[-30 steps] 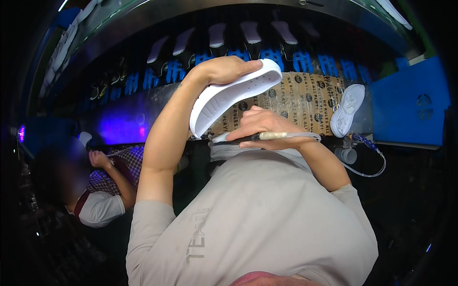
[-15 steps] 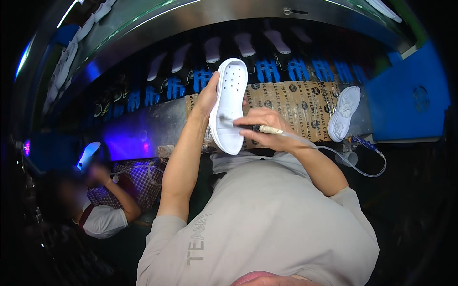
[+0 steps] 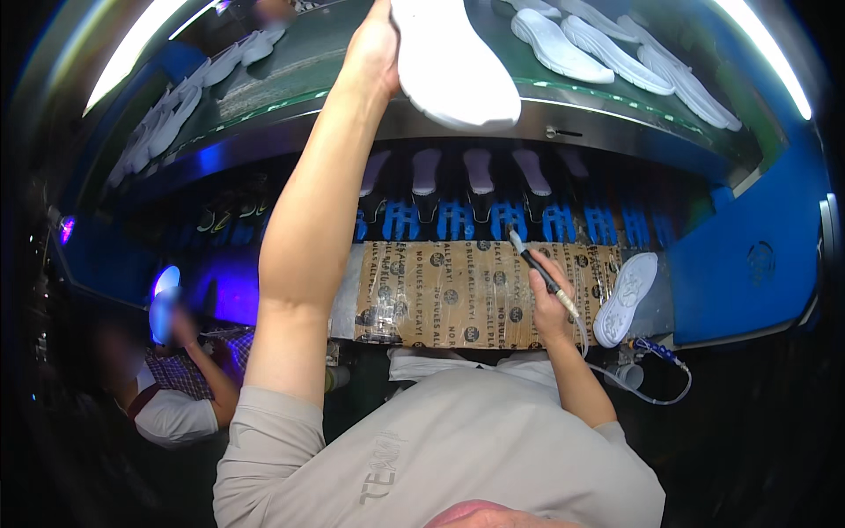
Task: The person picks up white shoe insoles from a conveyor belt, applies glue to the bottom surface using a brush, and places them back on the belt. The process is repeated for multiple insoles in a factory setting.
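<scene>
My left arm reaches far forward, and my left hand (image 3: 376, 48) is closed on the edge of a white shoe sole (image 3: 458, 66) held up over the edge of the upper shelf. Part of that sole passes out of the picture at the top. Over the bench, my right hand (image 3: 552, 295) grips a brush (image 3: 539, 271) with a dark handle, its pale tip pointing forward and a clear tube (image 3: 583, 334) running from its back end. A second white sole (image 3: 627, 299), hollow side up, lies right of that hand.
Taped brown cardboard (image 3: 414, 299) covers part of the bench. More white soles (image 3: 616, 55) rest on the green upper belt (image 3: 290, 81). Below it are blue holders (image 3: 455, 220) and purple-lit soles (image 3: 480, 172). A blue panel (image 3: 757, 264) stands right; a co-worker (image 3: 180, 405) sits left.
My left hand has carried the sole forward and up, away from the brush. My right hand still grips the brush, now over the cardboard, and the view has tilted farther forward.
</scene>
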Action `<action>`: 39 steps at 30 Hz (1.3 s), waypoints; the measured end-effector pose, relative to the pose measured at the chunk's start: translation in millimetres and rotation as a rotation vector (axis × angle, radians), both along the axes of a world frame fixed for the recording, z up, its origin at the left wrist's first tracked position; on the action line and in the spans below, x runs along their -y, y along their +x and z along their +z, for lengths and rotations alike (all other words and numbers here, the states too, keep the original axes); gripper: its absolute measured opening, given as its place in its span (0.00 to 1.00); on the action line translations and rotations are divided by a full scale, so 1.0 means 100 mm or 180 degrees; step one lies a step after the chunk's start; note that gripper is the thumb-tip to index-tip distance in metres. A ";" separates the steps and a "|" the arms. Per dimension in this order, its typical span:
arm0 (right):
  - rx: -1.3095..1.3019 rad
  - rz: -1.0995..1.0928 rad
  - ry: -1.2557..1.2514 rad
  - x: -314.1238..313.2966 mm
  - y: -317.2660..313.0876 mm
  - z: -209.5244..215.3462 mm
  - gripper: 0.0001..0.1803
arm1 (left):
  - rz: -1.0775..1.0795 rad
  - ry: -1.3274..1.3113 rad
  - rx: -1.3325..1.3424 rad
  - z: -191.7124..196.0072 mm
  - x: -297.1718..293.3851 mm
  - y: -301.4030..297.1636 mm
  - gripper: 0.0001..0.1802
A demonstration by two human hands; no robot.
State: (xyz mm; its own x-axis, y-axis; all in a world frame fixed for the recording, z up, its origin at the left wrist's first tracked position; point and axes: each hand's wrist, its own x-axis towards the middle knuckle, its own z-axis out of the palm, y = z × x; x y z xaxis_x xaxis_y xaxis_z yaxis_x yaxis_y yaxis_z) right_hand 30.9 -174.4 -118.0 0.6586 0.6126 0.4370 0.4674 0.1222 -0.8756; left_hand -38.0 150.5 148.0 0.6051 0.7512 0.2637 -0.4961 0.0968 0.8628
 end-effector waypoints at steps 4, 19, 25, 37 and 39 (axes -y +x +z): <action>0.0070 0.0086 -0.0338 0.01 0.03 -0.38 0.17 | 0.1833 0.1842 -0.2451 -0.37 -1.35 0.23 0.29; 0.0049 0.0362 -0.0448 0.01 0.22 -1.03 0.18 | 0.3285 0.2292 -0.5929 -0.67 -4.06 -1.30 0.30; 0.0148 0.0244 -0.0752 0.12 0.22 -1.03 0.22 | 0.3366 0.3715 -0.6545 -0.62 -4.33 -1.24 0.36; 0.0313 0.0231 -0.0678 0.12 0.21 -0.97 0.20 | 0.3481 0.3773 -0.5564 -0.54 -3.84 -1.25 0.31; 0.0365 0.0271 -0.0622 0.11 0.22 -1.00 0.20 | 0.3870 0.3549 -0.5298 -0.60 -3.63 -1.44 0.33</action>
